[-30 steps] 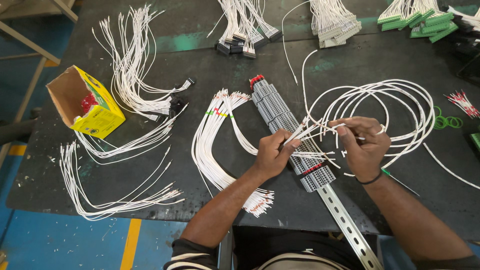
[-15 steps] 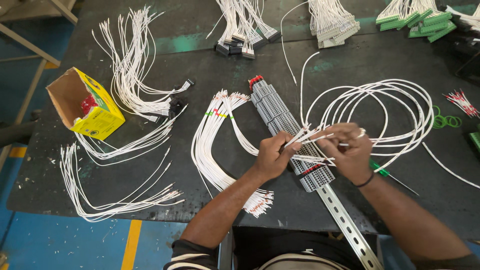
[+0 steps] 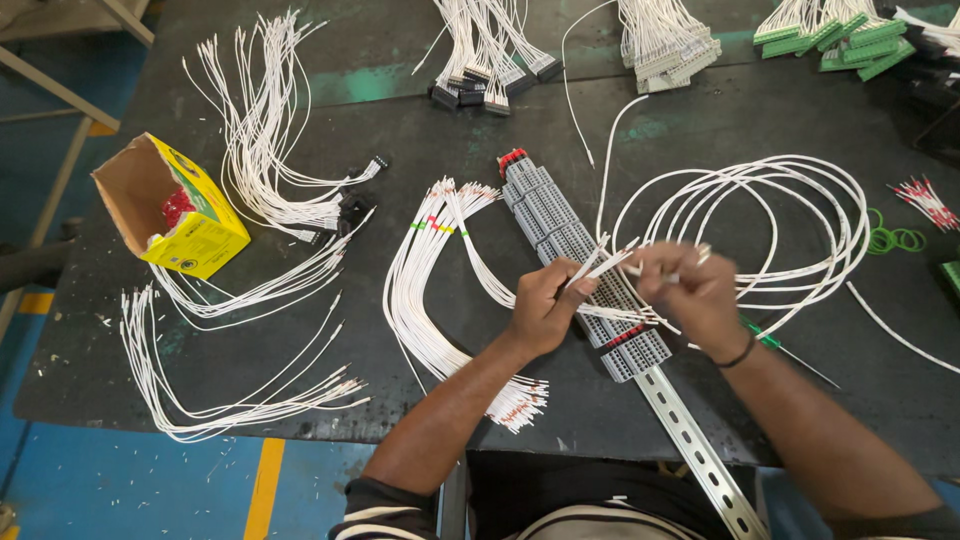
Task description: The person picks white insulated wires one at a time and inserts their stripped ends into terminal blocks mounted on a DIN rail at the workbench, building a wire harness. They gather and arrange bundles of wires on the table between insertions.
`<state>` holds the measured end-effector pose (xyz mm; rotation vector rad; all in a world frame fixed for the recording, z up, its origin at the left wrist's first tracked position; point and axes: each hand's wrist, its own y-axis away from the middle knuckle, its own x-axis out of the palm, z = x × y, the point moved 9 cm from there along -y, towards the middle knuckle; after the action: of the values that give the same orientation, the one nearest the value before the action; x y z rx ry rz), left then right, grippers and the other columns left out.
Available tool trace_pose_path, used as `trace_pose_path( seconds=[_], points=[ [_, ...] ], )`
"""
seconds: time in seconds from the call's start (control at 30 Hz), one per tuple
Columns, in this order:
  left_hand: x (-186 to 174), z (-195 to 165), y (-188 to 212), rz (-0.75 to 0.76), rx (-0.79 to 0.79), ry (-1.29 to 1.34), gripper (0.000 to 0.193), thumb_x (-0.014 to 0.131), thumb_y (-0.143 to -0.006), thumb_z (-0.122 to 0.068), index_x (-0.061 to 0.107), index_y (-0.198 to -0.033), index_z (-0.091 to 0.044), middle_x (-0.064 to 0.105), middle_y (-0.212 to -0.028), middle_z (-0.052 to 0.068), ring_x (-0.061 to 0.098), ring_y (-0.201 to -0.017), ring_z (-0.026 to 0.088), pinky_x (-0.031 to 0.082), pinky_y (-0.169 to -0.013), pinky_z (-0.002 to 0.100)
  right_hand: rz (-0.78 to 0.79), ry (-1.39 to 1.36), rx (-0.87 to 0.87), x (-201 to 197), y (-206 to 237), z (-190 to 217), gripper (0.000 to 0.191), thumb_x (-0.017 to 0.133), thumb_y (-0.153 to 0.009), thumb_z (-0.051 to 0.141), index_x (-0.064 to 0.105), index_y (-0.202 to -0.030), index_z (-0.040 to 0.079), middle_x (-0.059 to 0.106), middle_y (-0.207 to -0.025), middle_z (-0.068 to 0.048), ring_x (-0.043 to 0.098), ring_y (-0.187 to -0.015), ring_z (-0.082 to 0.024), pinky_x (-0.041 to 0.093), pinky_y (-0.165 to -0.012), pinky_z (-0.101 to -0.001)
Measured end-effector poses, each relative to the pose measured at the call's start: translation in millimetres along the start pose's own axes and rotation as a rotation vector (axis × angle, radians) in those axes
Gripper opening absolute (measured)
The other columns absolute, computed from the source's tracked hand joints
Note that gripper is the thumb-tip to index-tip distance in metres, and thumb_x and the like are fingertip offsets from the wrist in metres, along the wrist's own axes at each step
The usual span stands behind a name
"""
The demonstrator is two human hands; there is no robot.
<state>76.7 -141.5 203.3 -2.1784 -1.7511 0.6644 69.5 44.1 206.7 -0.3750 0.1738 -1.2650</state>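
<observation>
We hold a small bunch of white wire ends just above the row of grey terminal blocks, which sits on a metal mounting rail at the centre of the dark table. The long axis of the block row and rail runs diagonally, from far-left, where a red end piece caps it, to near-right, where the bare rail passes off the table edge. The wire ends lie roughly across this axis, fanning from the fingers toward the far left, directly over the middle blocks. Our left hand is on the left side of the rail, fingers closed in a pinch on the wire ends, wrist and forearm coming in from the near-left. Our right hand is on the right side of the rail, fingers curled shut around the same wires and what looks like a slim tool, though we cannot tell exactly what it grips. Both hands are almost equally near the blocks; the left fingertips are slightly closer. The wires trail back into a large white wire coil to the right. A green-handled screwdriver lies just beside the right wrist. Further left lie a looped wire bundle and a yellow carton.
</observation>
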Motion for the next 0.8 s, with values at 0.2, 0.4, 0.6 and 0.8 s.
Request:
trace_pose_path(
  seconds=[0.2,0.4,0.6,0.8],
  points=[
    [1,2,1,0.011,-0.031,0.001,0.024,0.065,-0.105,-0.026,0.068,-0.102,-0.002,0.060,-0.073,0.003,0.052,-0.064,0.008,0.044,-0.059,0.028,-0.126,-0.478,0.108,-15,-6,-6,0.027,0.056,-0.099,-0.006,0.065,-0.124,-0.007,0.065,-0.136,-0.022,0.067,-0.123,-0.026,0.054,-0.106,-0.0369],
    [0,1,0,0.001,-0.037,-0.012,0.023,0.065,-0.104,-0.024,0.068,-0.100,-0.002,0.059,-0.072,0.004,0.052,-0.064,0.009,0.044,-0.060,0.029,-0.083,-0.499,0.131,-9,-9,-2,0.033,0.057,-0.098,-0.003,0.064,-0.131,-0.008,0.062,-0.135,-0.023,0.064,-0.125,-0.026,0.053,-0.112,-0.0373],
    [-1,-4,0,0.004,0.014,-0.028,0.025,0.063,-0.106,-0.027,0.066,-0.100,-0.002,0.060,-0.075,0.004,0.056,-0.065,0.009,0.045,-0.061,0.029,-0.048,-0.146,-0.029,-8,-8,10,0.015,0.064,-0.099,-0.007,0.068,-0.113,-0.004,0.065,-0.127,-0.016,0.069,-0.112,-0.022,0.059,-0.098,-0.0362],
    [0,-1,-1,0.012,-0.010,-0.026,0.026,0.064,-0.105,-0.027,0.066,-0.099,-0.002,0.058,-0.072,0.003,0.051,-0.063,0.008,0.043,-0.058,0.029,-0.166,-0.028,0.159,-28,1,-22,0.007,0.068,-0.098,-0.002,0.069,-0.105,-0.004,0.070,-0.089,-0.008,0.064,-0.078,-0.012,0.052,-0.069,-0.0253]
  ],
)
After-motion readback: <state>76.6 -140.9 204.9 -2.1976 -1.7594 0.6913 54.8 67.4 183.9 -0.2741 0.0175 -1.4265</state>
